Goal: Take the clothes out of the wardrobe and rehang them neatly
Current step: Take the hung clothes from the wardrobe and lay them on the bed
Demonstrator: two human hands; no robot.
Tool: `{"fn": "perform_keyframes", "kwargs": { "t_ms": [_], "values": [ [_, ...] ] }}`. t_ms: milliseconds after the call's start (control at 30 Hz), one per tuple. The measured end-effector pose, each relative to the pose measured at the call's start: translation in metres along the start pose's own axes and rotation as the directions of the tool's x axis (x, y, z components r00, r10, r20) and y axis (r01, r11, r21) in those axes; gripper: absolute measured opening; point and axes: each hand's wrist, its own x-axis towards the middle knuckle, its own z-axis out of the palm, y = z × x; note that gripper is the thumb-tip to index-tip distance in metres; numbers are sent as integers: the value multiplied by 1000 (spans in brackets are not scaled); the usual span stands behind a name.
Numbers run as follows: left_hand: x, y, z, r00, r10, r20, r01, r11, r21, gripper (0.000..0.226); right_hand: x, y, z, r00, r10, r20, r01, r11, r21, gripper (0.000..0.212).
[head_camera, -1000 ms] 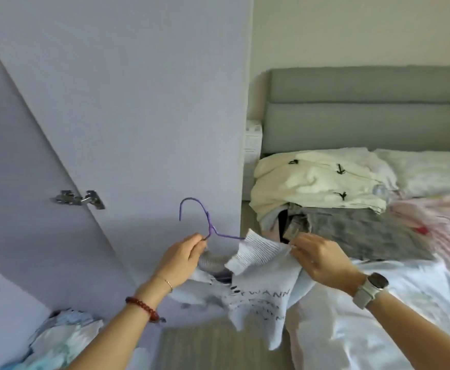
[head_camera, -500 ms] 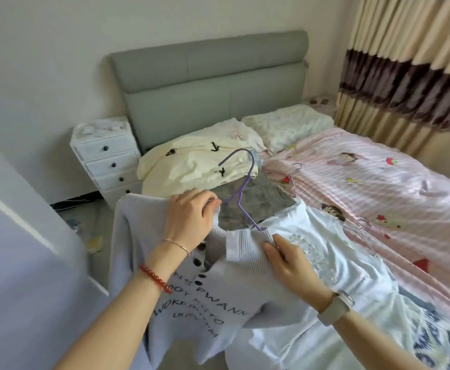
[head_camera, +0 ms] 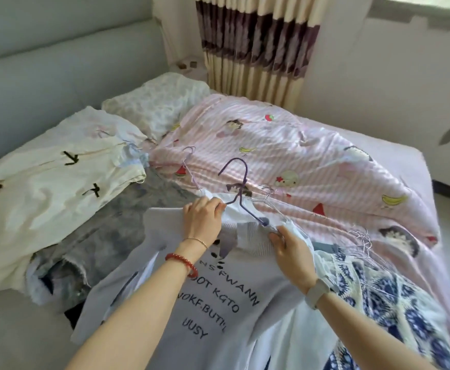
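The purple hanger (head_camera: 238,193) was gripped by the left hand (head_camera: 202,217); the printed top's (head_camera: 213,297) collar was pinched by the right hand (head_camera: 292,252), both above the bed (head_camera: 378,145).

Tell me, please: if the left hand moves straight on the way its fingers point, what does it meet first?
The left hand points up and right toward the purple wire hanger, whose neck is at its fingertips. That comes first, probably; beyond it lies the pink striped cartoon-print quilt.

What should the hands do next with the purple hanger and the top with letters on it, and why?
Probably slide the purple hanger out through the neck. The left hand grips the collar of the lettered top, the right hand pinches the hanger's arm beside the ribbed neck, and the top already lies on the bed.
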Motion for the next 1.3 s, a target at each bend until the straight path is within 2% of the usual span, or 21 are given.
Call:
{"fn": "perform_keyframes", "kwargs": {
  "t_ms": [167, 300, 367, 433, 500, 567, 600, 700, 800, 867, 1000, 1100, 1200, 1300],
  "values": [
    [71, -3, 50, 996, 61, 71, -58, 997, -48, 24, 64, 29, 31, 977, 189, -97, -189, 982, 11, 13],
    [106, -19, 89, 989, 144, 31, -143, 989, -30, 35, 128, 63, 51, 904, 350, -246, -343, 936, 74, 13],
    [89, -42, 117, 990, 116, 83, -116, 993, -10, 46, 156, 89, 64, 855, 457, -246, -456, 888, 66, 19],
    [51, -67, 152, 956, 15, 292, -32, 998, 54, 52, 170, 116, 84, 849, 507, -149, -514, 858, -10, 30],
    [12, -92, 184, 844, -126, 521, 43, 985, 168, 57, 170, 140, 105, 869, 494, -25, -491, 857, -155, 44],
    [-18, -111, 206, 725, -226, 650, 53, 960, 275, 59, 156, 158, 123, 868, 492, 68, -441, 826, -350, 53],
    [-29, -118, 213, 694, -244, 677, 21, 947, 320, 60, 146, 164, 131, 859, 499, 114, -412, 806, -424, 54],
    [-37, -129, 219, 668, -247, 703, -58, 923, 380, 61, 112, 171, 146, 815, 479, 324, -246, 794, -556, 49],
    [-19, -127, 213, 625, -263, 735, -46, 928, 371, 60, 101, 168, 146, 810, 451, 376, -177, 798, -576, 51],
    [-8, -120, 202, 642, -264, 720, -2, 938, 345, 57, 103, 158, 142, 826, 417, 378, -158, 816, -556, 51],
    [-14, -102, 166, 777, -267, 570, 119, 951, 284, 52, 95, 123, 132, 892, 242, 381, -27, 870, -492, 50],
    [-49, -90, 120, 861, -302, 408, 185, 935, 301, 50, 75, 92, 120, 903, 96, 420, 95, 907, -411, 47],
    [-93, -89, 68, 850, -406, 335, 286, 890, 354, 51, 63, 59, 111, 857, 7, 515, 213, 906, -367, 46],
    [-143, -89, -4, 823, -533, 197, 418, 803, 426, 50, 45, 2, 103, 786, -164, 596, 377, 891, -253, 44]
  ]
}}
